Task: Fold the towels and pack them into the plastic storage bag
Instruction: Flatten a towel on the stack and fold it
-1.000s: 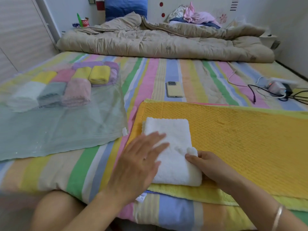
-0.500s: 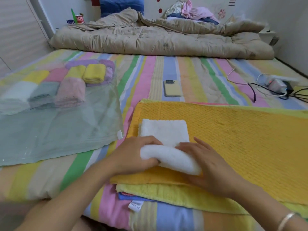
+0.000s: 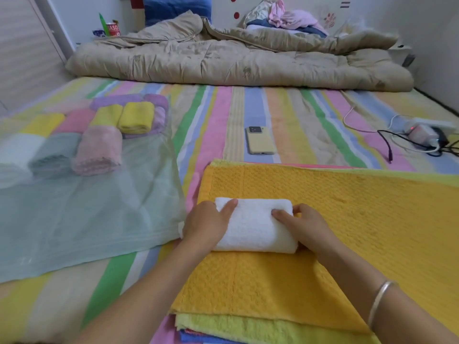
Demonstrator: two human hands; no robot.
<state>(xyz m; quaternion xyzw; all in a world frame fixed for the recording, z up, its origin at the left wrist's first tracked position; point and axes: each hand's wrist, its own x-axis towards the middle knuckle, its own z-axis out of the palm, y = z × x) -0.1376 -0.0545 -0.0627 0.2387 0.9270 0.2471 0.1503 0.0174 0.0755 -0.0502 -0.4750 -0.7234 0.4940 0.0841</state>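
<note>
White towel (image 3: 253, 227), rolled, is laid on the orange towel (image 3: 335, 219), low centre of view. It is gripped at both ends: left hand (image 3: 206, 225) is curled round the 9 o'clock end, right hand (image 3: 306, 227) round the 3 o'clock end, one digit laid on top each side. Plastic storage bag (image 3: 87, 214) is seen at 9 o'clock, rolled towels (image 3: 98, 151) at its far end, at 10. Phone (image 3: 260, 141) is placed at 12, quilt (image 3: 236, 65) beyond.

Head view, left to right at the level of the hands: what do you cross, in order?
plastic storage bag → left hand → rolled white towel → right hand
</note>
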